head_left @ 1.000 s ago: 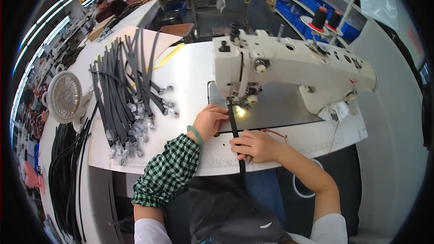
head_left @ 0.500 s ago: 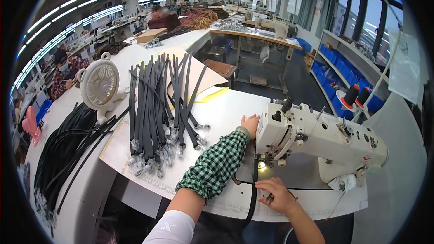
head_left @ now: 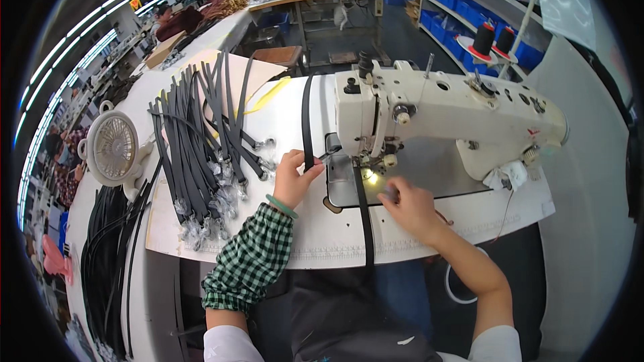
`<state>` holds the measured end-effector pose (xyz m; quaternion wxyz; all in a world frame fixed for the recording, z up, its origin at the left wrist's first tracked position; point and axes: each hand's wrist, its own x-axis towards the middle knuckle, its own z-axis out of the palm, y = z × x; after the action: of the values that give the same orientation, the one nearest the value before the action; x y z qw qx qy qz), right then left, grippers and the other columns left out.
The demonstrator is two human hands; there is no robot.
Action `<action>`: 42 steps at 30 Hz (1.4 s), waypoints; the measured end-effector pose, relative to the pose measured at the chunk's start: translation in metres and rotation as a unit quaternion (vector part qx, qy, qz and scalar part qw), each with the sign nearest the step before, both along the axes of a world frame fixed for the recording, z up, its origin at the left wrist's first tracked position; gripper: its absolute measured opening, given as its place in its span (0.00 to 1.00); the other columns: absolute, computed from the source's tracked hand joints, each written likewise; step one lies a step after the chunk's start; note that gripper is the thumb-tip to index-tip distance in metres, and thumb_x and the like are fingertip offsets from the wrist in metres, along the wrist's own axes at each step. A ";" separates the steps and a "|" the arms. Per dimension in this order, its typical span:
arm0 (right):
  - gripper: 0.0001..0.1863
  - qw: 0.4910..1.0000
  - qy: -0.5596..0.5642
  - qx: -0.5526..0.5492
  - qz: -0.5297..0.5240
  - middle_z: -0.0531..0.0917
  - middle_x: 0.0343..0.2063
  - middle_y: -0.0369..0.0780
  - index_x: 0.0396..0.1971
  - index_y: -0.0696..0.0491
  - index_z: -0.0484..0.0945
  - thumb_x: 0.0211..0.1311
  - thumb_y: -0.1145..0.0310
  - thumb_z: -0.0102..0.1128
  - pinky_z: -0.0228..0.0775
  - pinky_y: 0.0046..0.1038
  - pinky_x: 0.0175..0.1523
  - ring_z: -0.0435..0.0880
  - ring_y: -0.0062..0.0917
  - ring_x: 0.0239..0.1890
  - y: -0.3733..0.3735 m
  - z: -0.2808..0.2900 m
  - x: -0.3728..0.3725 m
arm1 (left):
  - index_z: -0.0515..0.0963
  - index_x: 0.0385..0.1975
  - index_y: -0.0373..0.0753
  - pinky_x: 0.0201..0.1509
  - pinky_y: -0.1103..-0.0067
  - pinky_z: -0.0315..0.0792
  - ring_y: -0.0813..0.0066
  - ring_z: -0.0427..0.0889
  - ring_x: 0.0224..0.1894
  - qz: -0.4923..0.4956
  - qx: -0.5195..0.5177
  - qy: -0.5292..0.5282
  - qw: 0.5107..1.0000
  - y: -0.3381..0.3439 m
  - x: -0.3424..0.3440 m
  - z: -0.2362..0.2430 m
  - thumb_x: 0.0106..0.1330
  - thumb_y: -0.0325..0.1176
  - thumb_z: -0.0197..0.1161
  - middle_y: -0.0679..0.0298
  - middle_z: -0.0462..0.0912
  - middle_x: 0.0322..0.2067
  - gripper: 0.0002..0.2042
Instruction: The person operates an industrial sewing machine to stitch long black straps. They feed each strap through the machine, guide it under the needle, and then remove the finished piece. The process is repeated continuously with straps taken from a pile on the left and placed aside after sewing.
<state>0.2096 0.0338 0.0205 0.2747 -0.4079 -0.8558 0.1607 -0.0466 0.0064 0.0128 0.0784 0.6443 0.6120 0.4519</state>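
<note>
Left hand [head_left: 292, 181] had fingers pinching black strap [head_left: 306, 121], 9 o'clock from machine light [head_left: 370, 175]; right hand [head_left: 412, 211], 4 o'clock, fingers curled, couldn't tell if holding.

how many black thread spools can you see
2: the left spool and the right spool, side by side beyond the sewing machine; others may be hidden.
</note>
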 end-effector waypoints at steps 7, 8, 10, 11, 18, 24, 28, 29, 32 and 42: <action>0.10 0.984 -0.055 0.152 0.073 0.73 0.24 0.39 0.30 0.55 0.67 0.49 0.70 0.55 0.69 0.32 0.30 0.75 0.31 0.31 0.006 0.005 -0.033 | 0.77 0.32 0.36 0.31 0.85 0.68 0.79 0.74 0.31 -0.051 -0.002 -0.263 0.964 -0.028 0.032 -0.011 0.49 0.23 0.62 0.64 0.77 0.31 0.09; 0.10 0.983 -0.066 0.157 0.071 0.73 0.23 0.39 0.30 0.55 0.67 0.48 0.70 0.55 0.69 0.31 0.30 0.75 0.31 0.30 0.006 0.004 -0.036 | 0.77 0.33 0.36 0.31 0.85 0.68 0.80 0.74 0.30 -0.037 -0.012 -0.246 0.968 -0.029 0.034 -0.011 0.49 0.23 0.62 0.64 0.77 0.31 0.10; 0.09 0.980 -0.078 0.170 0.068 0.73 0.23 0.38 0.29 0.54 0.67 0.48 0.70 0.54 0.69 0.30 0.30 0.75 0.30 0.30 0.006 0.001 -0.040 | 0.77 0.34 0.37 0.31 0.85 0.68 0.81 0.73 0.29 -0.008 -0.028 -0.214 0.976 -0.034 0.039 -0.010 0.49 0.22 0.62 0.65 0.78 0.30 0.11; 0.09 0.979 -0.079 0.177 0.066 0.73 0.23 0.38 0.29 0.54 0.67 0.48 0.70 0.54 0.69 0.29 0.30 0.75 0.29 0.30 0.006 -0.001 -0.041 | 0.77 0.34 0.36 0.30 0.87 0.67 0.83 0.72 0.28 -0.013 -0.041 -0.220 0.975 -0.034 0.040 -0.011 0.50 0.22 0.61 0.65 0.78 0.30 0.11; 0.08 0.976 -0.066 0.196 0.060 0.73 0.22 0.37 0.28 0.54 0.67 0.48 0.70 0.54 0.69 0.29 0.29 0.75 0.29 0.28 0.008 -0.005 -0.046 | 0.73 0.38 0.31 0.29 0.91 0.67 0.87 0.73 0.27 -0.071 -0.123 -0.361 0.922 -0.035 0.042 -0.004 0.52 0.21 0.60 0.65 0.79 0.34 0.12; 0.10 0.977 -0.078 0.176 0.094 0.74 0.24 0.38 0.32 0.55 0.69 0.49 0.70 0.53 0.70 0.30 0.29 0.76 0.30 0.29 0.016 -0.008 -0.056 | 0.71 0.42 0.31 0.35 0.88 0.71 0.83 0.75 0.31 -0.097 -0.158 -0.388 0.903 -0.034 0.043 0.001 0.49 0.17 0.60 0.62 0.78 0.35 0.17; 0.13 0.986 -0.048 0.144 0.069 0.76 0.26 0.38 0.36 0.53 0.70 0.49 0.69 0.54 0.70 0.31 0.29 0.77 0.31 0.29 0.016 -0.007 -0.048 | 0.69 0.45 0.32 0.39 0.87 0.70 0.82 0.75 0.36 -0.111 -0.161 -0.460 0.866 -0.033 0.038 -0.001 0.48 0.14 0.58 0.61 0.77 0.37 0.21; 0.13 0.991 -0.034 0.115 0.053 0.76 0.27 0.38 0.37 0.52 0.70 0.49 0.69 0.55 0.70 0.31 0.30 0.78 0.32 0.29 0.013 -0.001 -0.044 | 0.68 0.46 0.32 0.40 0.86 0.70 0.81 0.75 0.37 -0.117 -0.155 -0.481 0.855 -0.035 0.037 0.001 0.47 0.14 0.58 0.61 0.77 0.37 0.22; 0.13 0.983 0.012 0.105 0.151 0.77 0.30 0.36 0.35 0.50 0.73 0.47 0.68 0.59 0.70 0.30 0.29 0.78 0.31 0.28 0.010 0.001 -0.022 | 0.66 0.50 0.33 0.42 0.85 0.69 0.79 0.75 0.39 -0.146 -0.140 -0.522 0.829 -0.035 0.036 0.006 0.46 0.13 0.56 0.61 0.77 0.39 0.26; 0.08 0.922 -0.005 0.147 0.359 0.77 0.34 0.30 0.26 0.50 0.75 0.42 0.71 0.61 0.69 0.24 0.27 0.73 0.23 0.28 0.005 -0.013 -0.008 | 0.59 0.56 0.34 0.46 0.83 0.69 0.76 0.73 0.44 -0.186 -0.146 -0.520 0.820 -0.034 0.036 0.007 0.48 0.12 0.54 0.58 0.74 0.44 0.31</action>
<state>0.2015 0.0391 0.0070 0.2515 -0.0295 -0.9601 0.1187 -0.0111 -0.0272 0.0196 0.5613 0.3959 0.4074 0.6018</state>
